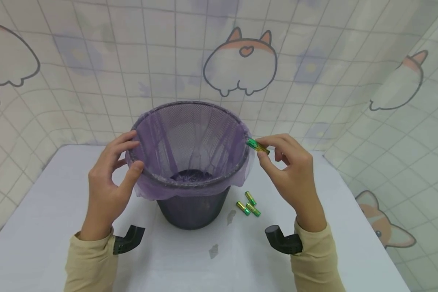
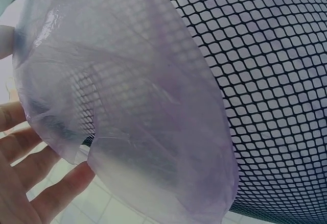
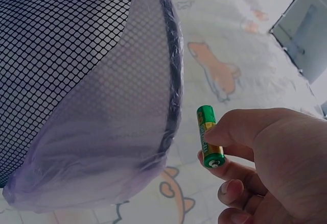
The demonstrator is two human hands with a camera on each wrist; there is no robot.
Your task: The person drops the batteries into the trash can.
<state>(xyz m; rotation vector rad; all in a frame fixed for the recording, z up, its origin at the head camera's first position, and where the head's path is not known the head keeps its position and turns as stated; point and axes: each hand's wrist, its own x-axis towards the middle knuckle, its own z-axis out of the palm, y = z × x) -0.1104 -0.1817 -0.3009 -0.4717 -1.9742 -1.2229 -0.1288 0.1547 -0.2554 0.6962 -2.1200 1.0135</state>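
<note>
A dark mesh trash can (image 1: 193, 213) stands upright on the table, its rim covered by a thin purple bag (image 1: 182, 190) folded over the outside. My left hand (image 1: 107, 182) holds the can at the left side of its rim, with thumb and fingertips hooked over the edge; in the left wrist view some fingers touch the outer bag fold (image 2: 153, 132). At the right rim, my right hand (image 1: 292, 170) pinches a green and gold battery (image 3: 207, 140) between thumb and fingers, just outside the bag's edge. Three similar batteries (image 1: 253, 209) lie on the table right of the can.
The white table (image 1: 160, 263) carries two small grey patches (image 1: 213, 251) in front of the can. A tiled-pattern curtain (image 1: 160, 61) with cartoon animals hangs close behind and along both sides. Black wrist cameras (image 1: 282, 239) stick out inward from both sleeves.
</note>
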